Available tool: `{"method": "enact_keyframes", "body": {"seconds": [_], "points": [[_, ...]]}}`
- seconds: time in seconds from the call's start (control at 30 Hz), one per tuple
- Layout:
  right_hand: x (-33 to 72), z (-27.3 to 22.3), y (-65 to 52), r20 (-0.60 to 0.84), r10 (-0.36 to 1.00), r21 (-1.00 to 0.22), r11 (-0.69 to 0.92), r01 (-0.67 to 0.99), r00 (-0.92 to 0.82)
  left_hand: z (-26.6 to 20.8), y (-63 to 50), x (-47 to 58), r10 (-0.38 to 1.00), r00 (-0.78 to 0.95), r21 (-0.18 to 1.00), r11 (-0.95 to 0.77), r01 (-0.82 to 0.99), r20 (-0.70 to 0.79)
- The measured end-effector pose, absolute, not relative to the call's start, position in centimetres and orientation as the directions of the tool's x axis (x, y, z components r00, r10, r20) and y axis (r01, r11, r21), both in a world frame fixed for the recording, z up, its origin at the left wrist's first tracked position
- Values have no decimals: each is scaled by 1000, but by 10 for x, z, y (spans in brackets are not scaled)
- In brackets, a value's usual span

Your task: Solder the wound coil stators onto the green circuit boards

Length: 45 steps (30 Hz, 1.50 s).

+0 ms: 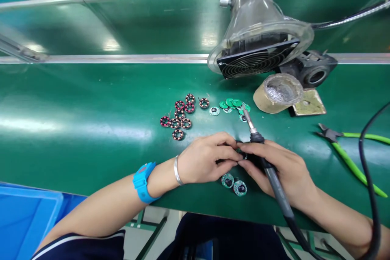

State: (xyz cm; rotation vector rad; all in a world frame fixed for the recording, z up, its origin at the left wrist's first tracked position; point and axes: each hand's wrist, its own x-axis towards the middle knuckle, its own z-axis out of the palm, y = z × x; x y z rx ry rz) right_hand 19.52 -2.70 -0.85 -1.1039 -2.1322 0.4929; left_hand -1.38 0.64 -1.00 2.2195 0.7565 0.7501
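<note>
My left hand (210,157) pinches a small round part (242,154) with a dark and greenish surface, largely hidden by fingers. On its other side, the thumb and fingertip of my right hand (282,166) touch the same part. A soldering iron (276,187) lies in that right hand, its metal tip pointing up and away over the bench. Just below the fingers rest two assembled round pieces, a board-topped piece (227,180) and another board-topped piece (240,188). Beyond the hands are several green round circuit boards (234,102) and, to their left, several copper-wound stators (179,114).
A fume extraction hood (258,44) with a fan grille hangs at the back. Under it stand a solder pot (278,93) and a sponge tray (310,102). Green-handled cutters (347,158) lie right, near the iron's black cable (364,162). A blue bin (27,219) sits lower left.
</note>
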Motion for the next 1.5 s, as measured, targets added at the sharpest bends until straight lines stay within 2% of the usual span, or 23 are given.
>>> {"method": "enact_keyframes", "body": {"seconds": [0.13,0.23,0.37,0.43,0.53,0.7,0.9,1.07,1.27,1.37,1.43,1.5], "points": [[203,-5,-23,399,788,-574,613,543,-468,-7,3,-11,680,679,619,-667,415,277],[214,0,-22,417,817,-554,576,601,-398,-6,5,-7,662,682,589,-698,408,312],[234,9,-18,488,870,-579,384,720,-71,-9,13,-6,704,642,750,-592,295,303],[244,14,-15,498,867,-577,325,749,7,-11,17,-8,733,630,824,-507,254,256],[254,20,-11,514,857,-549,368,750,-44,-8,21,-13,737,639,880,-433,195,221],[258,20,-11,615,786,-569,494,657,-59,6,25,-25,712,650,901,-423,97,265],[260,5,-4,513,837,-540,486,687,-189,15,33,-39,595,795,856,-467,221,119],[261,0,1,514,827,-514,509,690,-227,12,35,-40,527,850,820,-494,290,16],[259,3,0,513,829,-500,501,707,-224,10,32,-38,470,882,824,-491,283,-23],[259,6,-2,562,800,-515,537,668,-210,10,29,-37,457,889,819,-504,274,-16],[258,6,-3,665,736,-499,563,658,-125,10,27,-36,445,896,811,-521,266,-8],[258,5,-2,734,680,-483,514,709,6,9,25,-34,438,899,804,-534,263,-2]]}}
